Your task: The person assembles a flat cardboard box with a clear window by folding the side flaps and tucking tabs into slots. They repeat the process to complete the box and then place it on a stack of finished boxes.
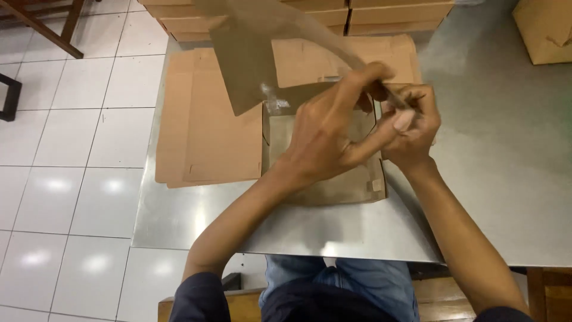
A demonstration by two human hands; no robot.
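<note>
A brown cardboard box [333, 185] lies open on the metal table [494, 155] in front of me. Both hands are raised just above it and meet over its right side. My left hand [328, 134] pinches the edge of a thin clear plastic sheet [256, 53] that lifts up and away to the upper left. My right hand [411, 128] grips the same sheet at its near end, fingers curled closed against my left fingertips. The box interior is mostly hidden by my hands.
A stack of flat cardboard blanks [202, 131] lies left of the box. Folded boxes [357, 15] are stacked at the table's far edge, and another carton [545, 30] stands at the far right. White floor tiles [65, 179] lie to the left.
</note>
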